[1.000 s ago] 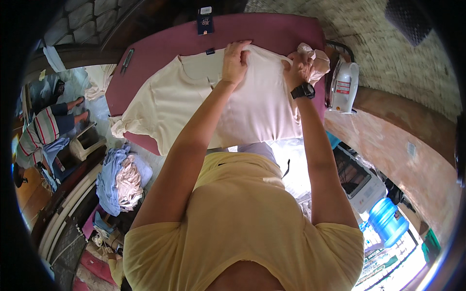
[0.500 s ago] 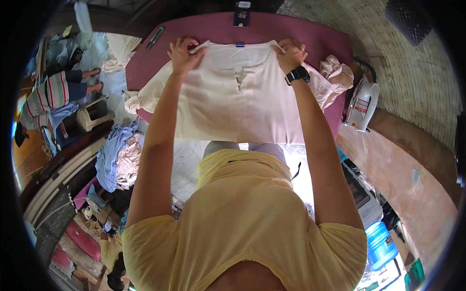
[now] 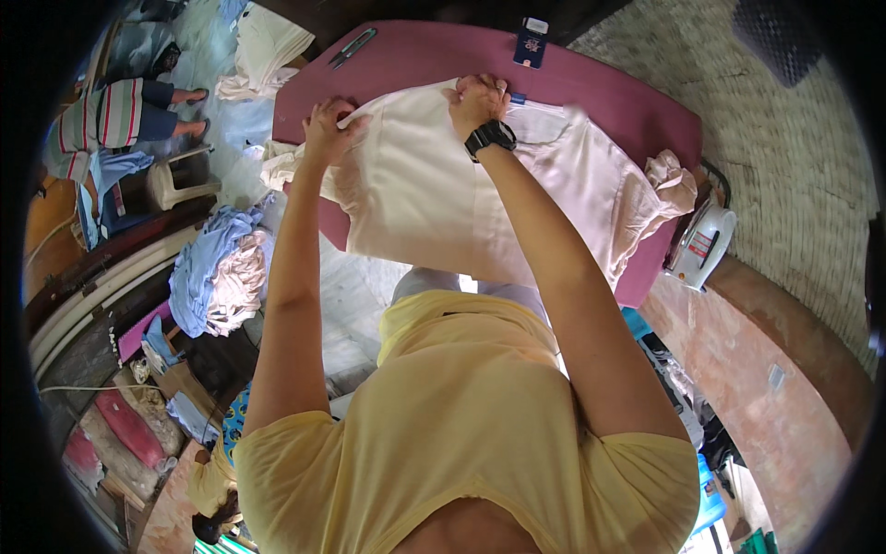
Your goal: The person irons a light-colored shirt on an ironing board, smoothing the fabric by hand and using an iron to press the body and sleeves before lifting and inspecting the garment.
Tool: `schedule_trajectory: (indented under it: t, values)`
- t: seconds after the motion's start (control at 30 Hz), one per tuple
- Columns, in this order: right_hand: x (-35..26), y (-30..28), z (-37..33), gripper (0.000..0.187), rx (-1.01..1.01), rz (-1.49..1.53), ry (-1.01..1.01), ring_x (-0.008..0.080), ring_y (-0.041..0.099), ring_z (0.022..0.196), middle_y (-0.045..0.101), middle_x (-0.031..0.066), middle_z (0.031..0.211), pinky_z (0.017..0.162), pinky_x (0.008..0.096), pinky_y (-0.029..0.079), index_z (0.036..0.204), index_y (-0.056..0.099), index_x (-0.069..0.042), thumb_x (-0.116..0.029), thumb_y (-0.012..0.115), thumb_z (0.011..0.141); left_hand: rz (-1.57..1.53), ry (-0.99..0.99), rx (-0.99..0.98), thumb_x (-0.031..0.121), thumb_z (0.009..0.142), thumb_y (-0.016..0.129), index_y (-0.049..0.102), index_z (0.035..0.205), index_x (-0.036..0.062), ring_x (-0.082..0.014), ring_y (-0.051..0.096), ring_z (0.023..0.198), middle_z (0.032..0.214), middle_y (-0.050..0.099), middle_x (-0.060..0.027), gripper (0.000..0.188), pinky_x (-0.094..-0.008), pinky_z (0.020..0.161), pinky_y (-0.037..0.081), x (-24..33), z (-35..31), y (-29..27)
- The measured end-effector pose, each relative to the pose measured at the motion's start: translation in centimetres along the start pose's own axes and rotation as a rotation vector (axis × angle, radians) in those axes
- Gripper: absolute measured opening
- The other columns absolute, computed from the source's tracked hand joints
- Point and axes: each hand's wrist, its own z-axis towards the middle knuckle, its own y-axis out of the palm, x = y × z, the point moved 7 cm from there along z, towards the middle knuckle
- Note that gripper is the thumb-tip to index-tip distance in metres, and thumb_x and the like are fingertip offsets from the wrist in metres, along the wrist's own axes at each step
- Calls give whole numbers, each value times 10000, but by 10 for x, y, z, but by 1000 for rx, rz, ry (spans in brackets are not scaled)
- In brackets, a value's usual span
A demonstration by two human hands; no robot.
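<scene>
A pale pink shirt lies spread over a maroon ironing table, its lower part hanging off the near edge. My left hand pinches the shirt's upper left edge near the shoulder. My right hand, with a black watch on the wrist, grips the cloth by the collar, folded in toward the middle. The shirt's right half and a bunched sleeve rest toward the table's right end.
A white electric iron stands at the table's right end. A small blue card and a dark pen-like tool lie at the far edge. Piles of blue and pink clothes sit at left; a person in striped clothes sits beyond.
My hands held the shirt wide by both shoulders; now the right hand has come in to the middle near the collar, the left hand has closed in, and the shirt has folded narrower.
</scene>
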Motion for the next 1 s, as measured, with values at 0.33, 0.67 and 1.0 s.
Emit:
schedule_trajectory:
  t: [0.33, 0.67, 1.0]
  values:
    - [1, -1, -4, 170, 179, 16, -109, 300, 521, 1014, 592, 55, 1000, 882, 448, 390, 955, 649, -141, -243, 681, 823, -226, 461, 112, 364, 854, 661, 583, 1223, 211, -348, 362, 1314, 1373, 472, -72, 407, -602, 1007, 308, 94, -29, 20]
    - [97, -127, -31, 181, 401, -145, -257, 314, 542, 1000, 631, 94, 1025, 881, 480, 381, 1020, 638, -108, -175, 666, 855, -135, 547, 13, 462, 924, 531, 377, 1472, 205, -291, 232, 1444, 1545, 314, -21, 624, -587, 1135, 171, 147, -30, 54]
    - [173, -127, -24, 317, 310, -181, 57, 353, 448, 1079, 570, 41, 1111, 919, 590, 342, 1002, 665, -219, -416, 753, 770, -86, 564, -10, 278, 844, 672, 607, 1174, 168, -271, 449, 1202, 1271, 514, -18, 354, -478, 1007, 318, 210, -24, 64]
